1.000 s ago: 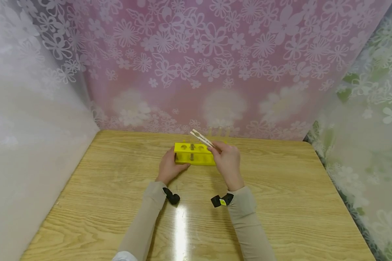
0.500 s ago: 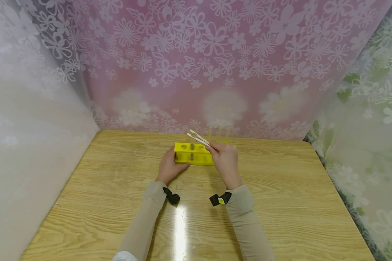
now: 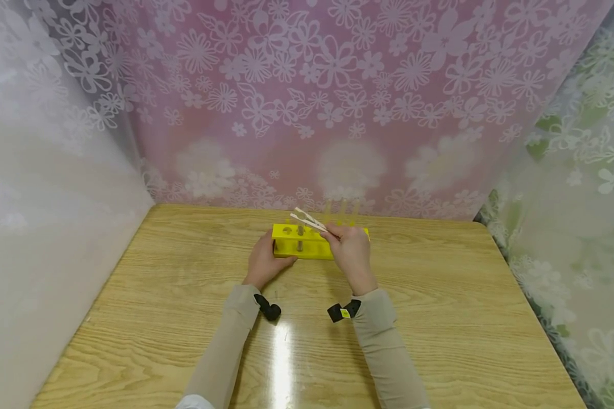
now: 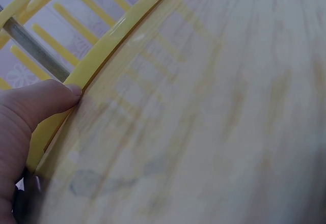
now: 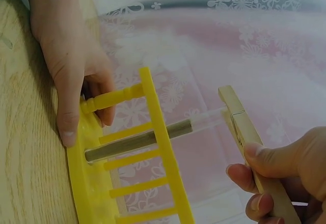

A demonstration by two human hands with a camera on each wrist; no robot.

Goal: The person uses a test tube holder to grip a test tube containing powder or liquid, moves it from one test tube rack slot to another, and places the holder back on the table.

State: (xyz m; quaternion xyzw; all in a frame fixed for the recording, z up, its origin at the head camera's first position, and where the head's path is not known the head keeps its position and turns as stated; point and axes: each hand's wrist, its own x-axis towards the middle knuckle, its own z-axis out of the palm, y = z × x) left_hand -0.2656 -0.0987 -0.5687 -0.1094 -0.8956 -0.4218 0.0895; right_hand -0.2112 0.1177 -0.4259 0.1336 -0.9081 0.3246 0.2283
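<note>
Test tube [image 5: 132,144] stood upright in yellow test-tube rack [image 5: 175,184], nearer left hand [image 3: 266,262] gripping rack; right hand [image 3: 351,255] held wooden test-tube clamp [image 5: 249,132] at tube's mouth.

Pink floral sheeting [image 3: 307,108] hangs behind a wood-grain table [image 3: 465,318] streaked with white glare [image 3: 282,363].

Upright tube [image 5: 127,145] in yellow rack [image 3: 309,235], wooden clamp [image 5: 244,128]
</note>
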